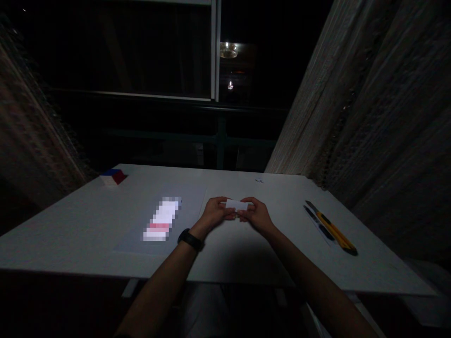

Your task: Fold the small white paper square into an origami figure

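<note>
A small white piece of paper (236,205) is held up between both hands, above the middle of the table. My left hand (215,212) pinches its left end between thumb and fingers. On the other end, my right hand (257,213) grips in the same way. A dark band (190,239) circles my left wrist. To the left of the hands lies a larger pale sheet (132,241), with a bright, pixelated phone-shaped object (162,218) on it.
On the white table (88,260), a yellow utility knife (336,230) and a pen (319,223) lie at the right. A cube puzzle (112,177) sits at the far left corner. Small scraps (259,180) lie near the back edge. Curtains (317,89) hang on both sides of a dark window.
</note>
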The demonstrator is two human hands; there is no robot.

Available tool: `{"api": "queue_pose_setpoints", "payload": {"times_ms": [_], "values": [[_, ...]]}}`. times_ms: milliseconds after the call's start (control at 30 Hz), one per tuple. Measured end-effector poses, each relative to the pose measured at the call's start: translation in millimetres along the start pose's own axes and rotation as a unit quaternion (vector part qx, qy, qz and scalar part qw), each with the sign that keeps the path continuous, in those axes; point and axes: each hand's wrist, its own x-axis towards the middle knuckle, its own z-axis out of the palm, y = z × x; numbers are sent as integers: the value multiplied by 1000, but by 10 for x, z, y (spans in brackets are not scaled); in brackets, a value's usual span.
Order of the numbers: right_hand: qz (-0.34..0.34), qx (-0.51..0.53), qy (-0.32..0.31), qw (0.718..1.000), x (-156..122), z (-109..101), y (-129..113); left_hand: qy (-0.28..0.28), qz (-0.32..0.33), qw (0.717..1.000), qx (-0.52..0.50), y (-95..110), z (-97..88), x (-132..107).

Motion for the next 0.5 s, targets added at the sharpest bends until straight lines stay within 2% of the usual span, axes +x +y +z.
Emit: {"api": "queue_pose_setpoints", "payload": {"times_ms": [133,267,500], "values": [[13,-11,-11,1000,-12,-12,-7,-12,3,1000,23,12,-16,-4],[15,-17,-40,999,-27,-6,-17,-32,40,996,75,9,-35,-8],[23,-31,-73,997,-48,3,-48,-6,21,996,82,2,-25,-7]]}}
